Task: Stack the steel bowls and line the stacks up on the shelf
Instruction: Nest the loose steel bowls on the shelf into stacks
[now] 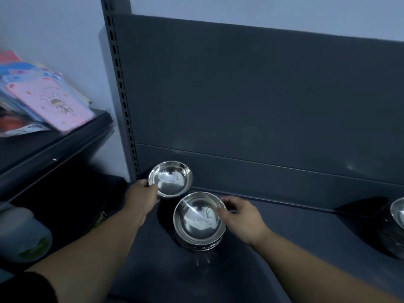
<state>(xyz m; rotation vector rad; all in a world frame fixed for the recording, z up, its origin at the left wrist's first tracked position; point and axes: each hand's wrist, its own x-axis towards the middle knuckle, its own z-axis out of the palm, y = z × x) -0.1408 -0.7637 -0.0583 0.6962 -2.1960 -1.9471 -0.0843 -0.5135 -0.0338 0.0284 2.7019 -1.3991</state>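
A dark grey back panel (262, 95) fills most of the upper and right frame, bounded on its left by a slotted upright (119, 84) against a pale wall. Below it the shelf (295, 248), a dark flat deck, spreads across the lower centre and right. A neighbouring rack (54, 147) slants across the left side, carrying a heap of pink and blue packets (50, 103) in the upper left; a pale container (24, 235) with green marking sits blurred at the lower left edge. Two bare forearms reach in from the bottom of the frame, the left with a dark sleeve at the lower left corner. At the far right edge, partly cut off, stands another pile of bowls (395, 226) on the shelf. Just below centre, the stack of steel bowls (200, 219) rests on the shelf deck, open side up, several rims showing beneath the top one. Up and to the left of it, close to the foot of the upright, is a single steel bowl (170, 179), also open side up, its near edge just beside the stack's far rim; whether it rests on the deck or is held clear of it cannot be told. The left hand (142, 197) grips this bowl by its left rim, thumb over the edge and fingers underneath. The right hand (242, 217) has its fingers curled about the right rim of the stack's uppermost bowl, thumb on the near edge, fingertips round the far side.
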